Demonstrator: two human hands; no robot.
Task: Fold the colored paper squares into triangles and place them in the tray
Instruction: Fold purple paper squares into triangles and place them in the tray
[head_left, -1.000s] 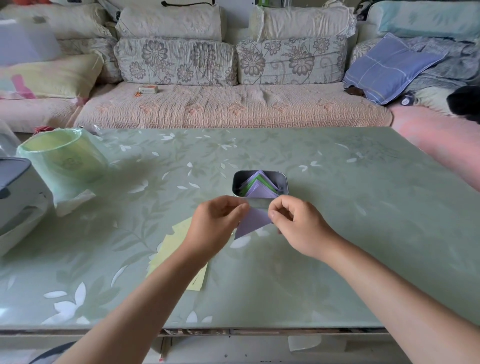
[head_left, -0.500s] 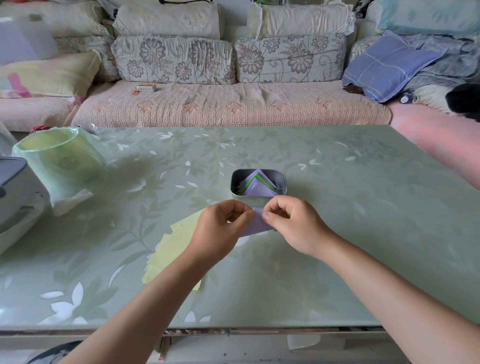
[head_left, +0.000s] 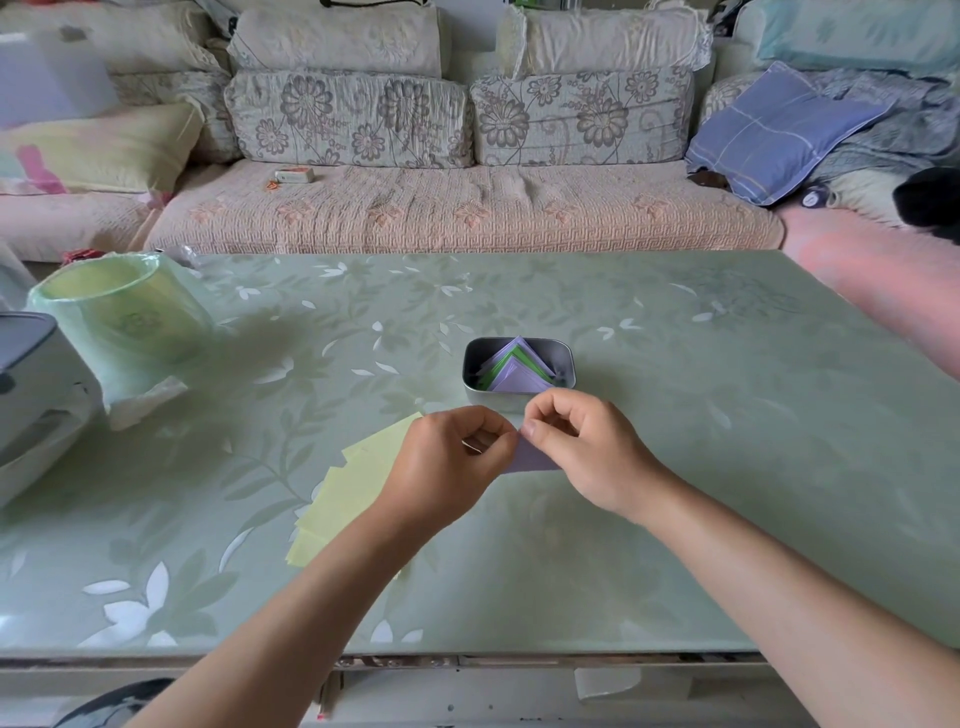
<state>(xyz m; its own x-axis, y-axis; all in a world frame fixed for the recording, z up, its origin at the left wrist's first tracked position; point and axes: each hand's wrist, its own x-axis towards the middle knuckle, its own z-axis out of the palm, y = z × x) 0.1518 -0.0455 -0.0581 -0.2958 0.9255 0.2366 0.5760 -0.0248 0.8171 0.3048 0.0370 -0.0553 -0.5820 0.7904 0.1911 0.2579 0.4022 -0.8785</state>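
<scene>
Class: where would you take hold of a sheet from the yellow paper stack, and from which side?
Probably a left corner of the yellow paper stack, approached from the left: sheets lie flat and fanned, corners staggered there; the left hand covers the right.

Soft daylight, wide-angle edge distortion

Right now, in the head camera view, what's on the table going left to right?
Grey appliance, green-lined bin, yellow paper squares, left hand, purple paper pinched by both hands, right hand. The tray overlaps the hands, so it's left out.
</scene>
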